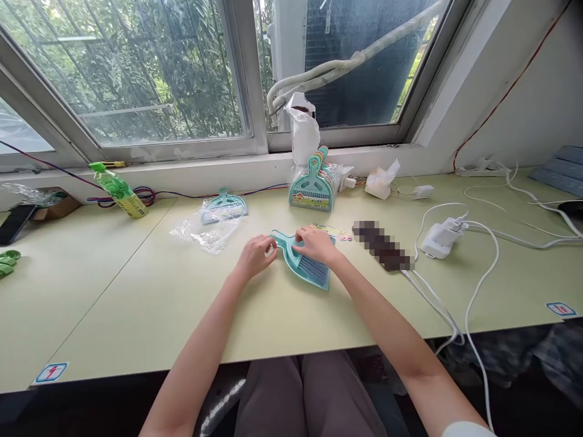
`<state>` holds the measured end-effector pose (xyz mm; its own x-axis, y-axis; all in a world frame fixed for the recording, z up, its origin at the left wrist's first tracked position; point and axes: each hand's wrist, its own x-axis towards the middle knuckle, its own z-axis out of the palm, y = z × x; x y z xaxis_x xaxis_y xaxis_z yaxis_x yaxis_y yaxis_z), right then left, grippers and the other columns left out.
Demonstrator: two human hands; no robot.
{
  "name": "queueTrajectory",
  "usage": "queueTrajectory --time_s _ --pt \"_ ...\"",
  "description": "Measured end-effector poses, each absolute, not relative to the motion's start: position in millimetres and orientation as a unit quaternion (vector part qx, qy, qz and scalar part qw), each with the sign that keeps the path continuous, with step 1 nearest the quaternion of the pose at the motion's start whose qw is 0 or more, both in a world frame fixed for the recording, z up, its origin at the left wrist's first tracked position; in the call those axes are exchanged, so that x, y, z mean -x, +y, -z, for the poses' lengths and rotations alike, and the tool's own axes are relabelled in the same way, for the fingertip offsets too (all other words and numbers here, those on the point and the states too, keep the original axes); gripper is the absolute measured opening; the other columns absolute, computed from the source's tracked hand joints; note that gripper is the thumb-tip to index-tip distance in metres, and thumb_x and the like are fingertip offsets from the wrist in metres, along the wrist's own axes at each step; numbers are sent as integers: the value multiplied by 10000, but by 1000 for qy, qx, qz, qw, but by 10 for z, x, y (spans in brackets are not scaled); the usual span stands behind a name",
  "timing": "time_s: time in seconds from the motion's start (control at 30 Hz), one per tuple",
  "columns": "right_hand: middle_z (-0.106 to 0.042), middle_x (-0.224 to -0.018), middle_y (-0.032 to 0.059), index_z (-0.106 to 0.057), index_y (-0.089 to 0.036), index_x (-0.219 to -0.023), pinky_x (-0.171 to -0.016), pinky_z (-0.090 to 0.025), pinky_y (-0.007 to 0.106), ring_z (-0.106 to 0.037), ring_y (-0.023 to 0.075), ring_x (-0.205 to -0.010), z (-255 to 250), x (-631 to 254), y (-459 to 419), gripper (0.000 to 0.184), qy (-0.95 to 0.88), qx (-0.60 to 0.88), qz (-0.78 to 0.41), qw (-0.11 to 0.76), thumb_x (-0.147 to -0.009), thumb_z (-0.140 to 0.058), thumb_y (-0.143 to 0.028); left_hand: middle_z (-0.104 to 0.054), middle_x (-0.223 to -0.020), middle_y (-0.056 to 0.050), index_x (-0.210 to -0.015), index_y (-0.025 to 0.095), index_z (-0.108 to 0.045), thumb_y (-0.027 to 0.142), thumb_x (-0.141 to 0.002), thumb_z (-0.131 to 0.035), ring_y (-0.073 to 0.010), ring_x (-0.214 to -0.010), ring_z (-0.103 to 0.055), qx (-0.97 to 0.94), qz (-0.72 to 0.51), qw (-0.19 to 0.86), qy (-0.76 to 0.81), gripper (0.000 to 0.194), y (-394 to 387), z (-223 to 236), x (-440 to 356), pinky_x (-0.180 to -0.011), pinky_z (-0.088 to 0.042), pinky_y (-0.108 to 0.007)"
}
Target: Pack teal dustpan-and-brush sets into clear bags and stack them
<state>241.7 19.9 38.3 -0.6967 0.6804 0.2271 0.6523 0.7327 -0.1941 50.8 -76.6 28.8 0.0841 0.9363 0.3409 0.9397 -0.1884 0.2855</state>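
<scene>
Gently bent, the fingers of the left hand [257, 256] come almost together at the handle end of a teal dustpan [291, 262], thumb and forefinger pinching it at the tip. The right hand [317, 244] reaches over the middle of the set, its thumb and forefinger slightly parted above the brush [314, 270] that lies in the pan; how firmly these fingers grip, and on which of the two pieces, cannot be told. The dustpan is between the hands on the pale bench [159, 297], its handle toward the left hand and its wide mouth toward the lower right. Just behind the right hand lies a printed card [340, 233]. To the right is a dark, pixelated object [382, 246] with a white cable at its near end, and beyond it a white plug block [439, 238]. Behind the hands, a row of matching sets [311, 185] stands upright and close together near the windowsill, with crumpled white paper [381, 181] to its right. Farther left, another teal set [224, 209] lies beside and partly under clear plastic wrapping [204, 229]. A green bottle [121, 193] leans beyond that, near coiled wires, and a cardboard box [58, 204] sits at the far left next to a dark phone [17, 223]. Leaves show through the window [173, 79].
</scene>
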Motion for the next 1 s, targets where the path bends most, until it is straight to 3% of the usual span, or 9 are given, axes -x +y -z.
queueTrajectory --time_s 0.07,0.13,0.3,0.47,0.6,0.77,1.0 --pt "-653 -955 35 -607 -216 -892 -694 -368 269 -558 190 -943 -384 -2413 195 158 -923 349 -67 145 -834 -582 -360 -604 -1022 -78 -1093 220 -601 290 -829 -568 -239 -976 -527 725 242 90 -639 275 -765 -273 -440 -857 -410 -351" --pt "-647 -978 24 -606 -224 -907 -692 -368 257 -566 174 -950 -385 -2400 172 152 -930 327 -89 140 -840 -585 -359 -553 -1187 -104 -1208 237 -551 267 -793 -635 -275 -1087 -484 718 236 131 -642 424 -753 -233 -394 -904 -404 -389" --pt "-633 -1002 26 -604 -226 -931 -700 -371 247 -568 167 -947 -366 -2364 128 155 -938 296 -117 140 -851 -584 -356 -565 -1264 -92 -1183 258 -582 181 -846 -575 -267 -1157 -491 747 189 132 -624 347 -728 -139 -354 -947 -399 -412" --pt "-632 -972 14 -592 -221 -916 -740 -372 240 -559 161 -954 -342 -2364 170 123 -929 291 -149 177 -843 -587 -320 -623 -1252 -73 -1157 239 -625 139 -939 -383 -216 -1194 -534 789 199 120 -568 341 -761 -135 -339 -994 -390 -384" --pt "-628 -957 10 -587 -220 -907 -753 -369 238 -555 161 -939 -361 -2378 192 113 -924 284 -171 192 -837 -591 -309 -648 -1224 -78 -1136 236 -648 159 -941 -391 -219 -1203 -549 781 236 101 -570 332 -779 -155 -350 -1026 -384 -415" --pt "-635 -948 18 -599 -219 -891 -772 -369 248 -544 178 -953 -351 -2382 212 117 -923 287 -171 192 -827 -601 -317 -697 -1117 -65 -1070 241 -668 165 -937 -384 -212 -1224 -534 780 217 96 -579 323 -772 -178 -376 -1120 -269 -471" --pt "-651 -962 7 -616 -219 -866 -777 -377 253 -556 178 -942 -262 -2356 247 125 -911 296 -205 202 -801 -625 -326 -710 -1017 -55 -1009 248 -662 163 -937 -348 -206 -1126 -567 771 207 101 -594 334 -769 -164 -407 -1112 -251 -454"
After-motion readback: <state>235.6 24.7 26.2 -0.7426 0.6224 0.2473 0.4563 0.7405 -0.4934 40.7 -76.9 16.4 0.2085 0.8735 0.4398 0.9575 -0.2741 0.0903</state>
